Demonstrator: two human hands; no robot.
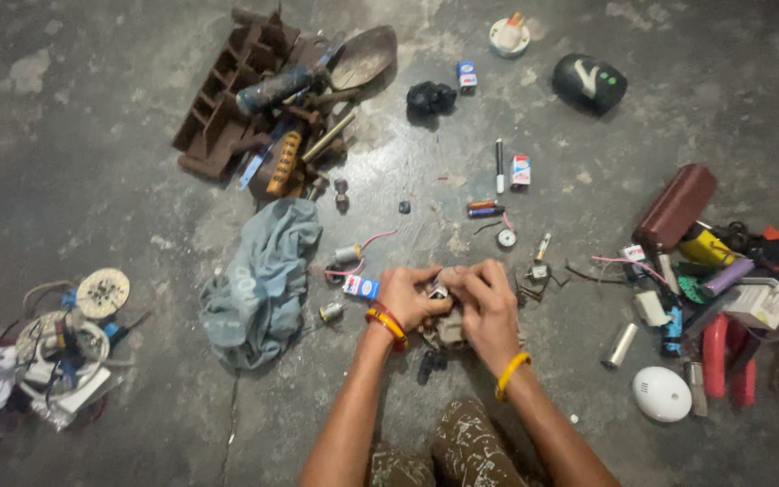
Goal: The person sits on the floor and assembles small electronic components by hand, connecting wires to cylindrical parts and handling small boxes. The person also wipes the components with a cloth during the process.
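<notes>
Small part (437, 290), pale with a dark bit showing, sits pinched between my two hands just above the floor (119, 162), straight ahead of my knees. My left hand (407, 298) closes on it from the left, fingers curled over its top; my right hand (484, 302) closes on it from the right, thumb and fingers wrapped round. Both grips are shut on the same piece, knuckles nearly touching, so neither hand is nearer than the other: the part lies right at the seam between them. Its long axis I cannot tell, since my fingers hide most of it. A greyish lump (448, 329) shows just beneath my hands, touching or nearly touching them.

Just left of my left hand lies a small blue and white box (361, 287), and beyond it a crumpled blue-grey cloth (263, 280). A little motor (347, 254) with pink wires sits near the cloth's upper edge. To my right, well apart, a silver cylinder (621, 344) and a white dome (662, 393) rest on the floor.
</notes>
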